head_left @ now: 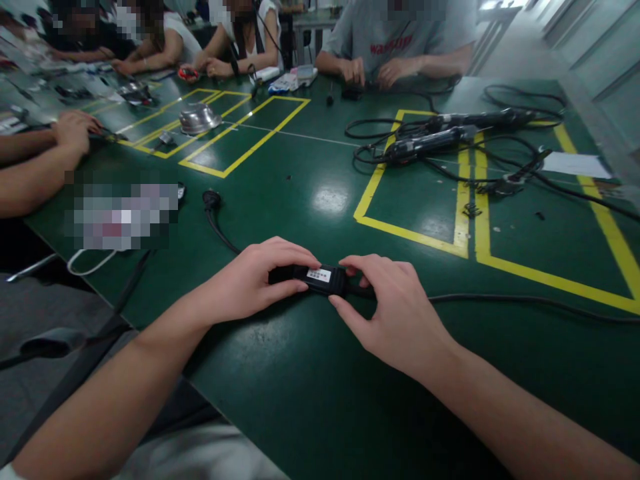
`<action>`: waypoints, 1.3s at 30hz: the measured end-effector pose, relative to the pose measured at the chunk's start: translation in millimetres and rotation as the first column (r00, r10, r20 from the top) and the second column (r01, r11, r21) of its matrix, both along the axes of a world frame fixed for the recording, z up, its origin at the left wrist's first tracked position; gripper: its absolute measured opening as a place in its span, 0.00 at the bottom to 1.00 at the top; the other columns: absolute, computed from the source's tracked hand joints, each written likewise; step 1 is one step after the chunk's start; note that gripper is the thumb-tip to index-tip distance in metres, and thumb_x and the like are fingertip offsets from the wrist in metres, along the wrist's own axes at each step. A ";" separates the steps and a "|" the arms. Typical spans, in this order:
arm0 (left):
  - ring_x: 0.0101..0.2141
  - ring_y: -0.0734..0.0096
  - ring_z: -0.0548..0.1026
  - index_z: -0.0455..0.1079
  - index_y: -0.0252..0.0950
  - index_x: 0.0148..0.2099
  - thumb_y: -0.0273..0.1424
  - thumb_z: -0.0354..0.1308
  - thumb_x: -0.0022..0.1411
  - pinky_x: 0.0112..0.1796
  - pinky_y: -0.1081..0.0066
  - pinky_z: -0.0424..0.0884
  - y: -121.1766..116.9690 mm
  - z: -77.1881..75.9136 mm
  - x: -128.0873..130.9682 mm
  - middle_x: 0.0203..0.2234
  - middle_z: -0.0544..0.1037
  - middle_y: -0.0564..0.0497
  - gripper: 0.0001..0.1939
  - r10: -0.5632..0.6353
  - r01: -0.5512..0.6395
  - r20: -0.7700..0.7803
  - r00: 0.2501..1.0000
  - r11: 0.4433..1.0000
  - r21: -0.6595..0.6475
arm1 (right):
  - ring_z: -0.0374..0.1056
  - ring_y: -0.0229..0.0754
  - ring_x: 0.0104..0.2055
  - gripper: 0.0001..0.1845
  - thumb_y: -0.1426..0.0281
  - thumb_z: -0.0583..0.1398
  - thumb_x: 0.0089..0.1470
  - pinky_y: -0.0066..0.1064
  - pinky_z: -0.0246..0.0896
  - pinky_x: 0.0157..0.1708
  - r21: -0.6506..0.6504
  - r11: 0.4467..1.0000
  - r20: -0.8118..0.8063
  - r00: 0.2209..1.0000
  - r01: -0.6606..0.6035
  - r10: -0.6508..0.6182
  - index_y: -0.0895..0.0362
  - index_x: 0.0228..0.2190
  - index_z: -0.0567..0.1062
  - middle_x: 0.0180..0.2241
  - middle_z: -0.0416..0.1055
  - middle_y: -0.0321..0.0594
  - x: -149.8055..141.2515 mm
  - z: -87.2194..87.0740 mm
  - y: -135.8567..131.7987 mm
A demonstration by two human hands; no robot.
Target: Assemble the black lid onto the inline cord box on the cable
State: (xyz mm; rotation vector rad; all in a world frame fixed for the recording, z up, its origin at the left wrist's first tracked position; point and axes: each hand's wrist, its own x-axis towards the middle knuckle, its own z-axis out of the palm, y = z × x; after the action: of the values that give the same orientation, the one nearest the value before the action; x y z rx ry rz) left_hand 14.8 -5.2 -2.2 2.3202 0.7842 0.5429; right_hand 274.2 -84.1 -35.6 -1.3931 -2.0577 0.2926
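Observation:
A small black box with a white printed label sits in line on a black cord, low over the green tabletop. My left hand grips its left end between thumb and fingers. At the other end, the thumb and index finger of my right hand bracket the box, closed about its corner; the other fingers curl by the cord. From under my left hand the cord runs up to a black plug lying on the table. To the right, the cord trails off past the picture's edge.
Black electric screwdrivers with looped cables lie at the right, inside yellow tape frames. A metal bowl-shaped part stands farther back. Another person's hands are at the left edge, and several people sit across the table.

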 end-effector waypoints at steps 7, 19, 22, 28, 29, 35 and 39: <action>0.50 0.54 0.83 0.78 0.40 0.55 0.37 0.65 0.72 0.53 0.54 0.78 9.5 -11.9 5.7 0.51 0.86 0.45 0.12 0.359 -0.353 -0.055 0.932 0.931 0.092 | 0.74 0.51 0.38 0.09 0.65 0.62 0.65 0.43 0.63 0.41 0.002 0.999 -0.011 0.999 0.033 -0.033 0.53 0.46 0.72 0.39 0.79 0.44 -0.2 -1.1 2.8; 0.42 0.61 0.80 0.78 0.38 0.45 0.35 0.61 0.72 0.46 0.62 0.77 5.2 -0.9 -1.9 0.43 0.81 0.46 0.07 0.154 -0.138 -0.073 0.985 0.972 0.192 | 0.75 0.50 0.38 0.04 0.71 0.61 0.67 0.43 0.68 0.39 0.022 0.999 0.059 0.998 -0.028 0.027 0.53 0.41 0.77 0.38 0.80 0.44 0.1 -4.4 6.5; 0.35 0.65 0.78 0.75 0.38 0.43 0.34 0.60 0.72 0.39 0.66 0.73 3.5 1.1 -2.6 0.36 0.81 0.49 0.06 0.106 -0.085 -0.145 0.984 0.986 0.145 | 0.75 0.49 0.38 0.04 0.72 0.61 0.68 0.41 0.70 0.39 0.016 0.999 0.051 0.998 -0.031 0.030 0.53 0.40 0.77 0.37 0.80 0.43 -0.4 -5.2 6.7; 0.34 0.67 0.78 0.75 0.38 0.44 0.33 0.59 0.74 0.37 0.68 0.72 2.3 0.7 -2.3 0.36 0.81 0.50 0.06 0.099 -0.083 -0.156 0.983 0.991 0.105 | 0.77 0.46 0.35 0.06 0.71 0.60 0.71 0.38 0.72 0.35 0.001 1.000 0.078 0.996 -0.030 0.030 0.53 0.42 0.78 0.38 0.80 0.42 0.4 -6.3 4.5; 0.34 0.67 0.78 0.76 0.38 0.44 0.33 0.59 0.74 0.37 0.69 0.72 2.3 0.6 -2.6 0.36 0.81 0.50 0.06 0.094 -0.081 -0.143 0.985 0.992 0.093 | 0.77 0.46 0.35 0.05 0.71 0.60 0.71 0.38 0.72 0.35 0.000 1.000 0.073 0.997 -0.030 0.030 0.53 0.42 0.78 0.38 0.80 0.42 0.7 -6.4 4.0; 0.35 0.67 0.79 0.81 0.38 0.43 0.34 0.65 0.72 0.38 0.69 0.75 3.2 0.6 -6.2 0.38 0.81 0.49 0.06 0.093 -0.090 -0.064 0.994 0.995 0.051 | 0.77 0.45 0.37 0.07 0.69 0.60 0.72 0.36 0.73 0.31 0.021 1.000 -0.006 1.000 0.010 -0.009 0.54 0.42 0.79 0.41 0.77 0.44 -0.4 -7.3 1.4; 0.36 0.68 0.80 0.82 0.38 0.43 0.33 0.66 0.71 0.38 0.70 0.76 2.0 5.5 -6.1 0.39 0.81 0.49 0.05 0.109 -0.110 0.007 0.994 0.991 0.075 | 0.76 0.46 0.37 0.07 0.69 0.61 0.72 0.37 0.74 0.32 0.060 0.998 -0.081 0.997 0.023 -0.019 0.55 0.41 0.79 0.41 0.75 0.44 -1.3 -5.6 -0.1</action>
State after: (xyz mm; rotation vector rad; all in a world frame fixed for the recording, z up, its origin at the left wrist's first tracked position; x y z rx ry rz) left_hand 8.7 -3.2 3.3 2.3548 0.9083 0.6340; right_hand 273.0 -84.2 -41.2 -1.3443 -1.9696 0.2708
